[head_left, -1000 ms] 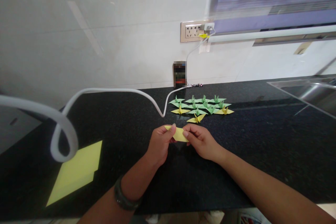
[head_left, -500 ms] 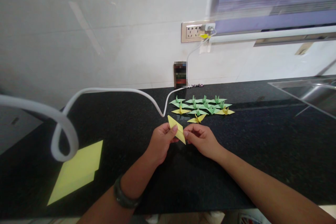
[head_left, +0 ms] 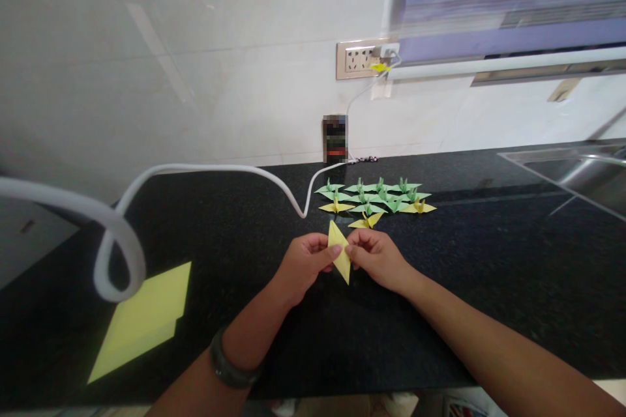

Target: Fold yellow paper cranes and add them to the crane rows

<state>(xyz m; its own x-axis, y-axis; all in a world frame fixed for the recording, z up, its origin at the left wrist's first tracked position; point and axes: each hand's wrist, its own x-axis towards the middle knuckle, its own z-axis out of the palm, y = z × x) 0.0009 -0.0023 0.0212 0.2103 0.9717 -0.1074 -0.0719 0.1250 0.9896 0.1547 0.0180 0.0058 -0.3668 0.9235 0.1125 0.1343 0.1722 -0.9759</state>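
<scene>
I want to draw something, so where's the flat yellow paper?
In the head view, the flat yellow paper lies at the lower left on the black counter, left of the bracelet, by the loop of the white tube.

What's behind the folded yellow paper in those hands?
Beyond the folded yellow paper, black countertop and green and yellow paper cranes are visible. The paper's back, plus anything pressed against it, is covered.

On my head camera, the left hand and right hand pinch a diamond-folded yellow paper. Beyond it I see green origami cranes and yellow origami cranes; left of it, yellow paper sheets; right of it, a steel sink.
</scene>
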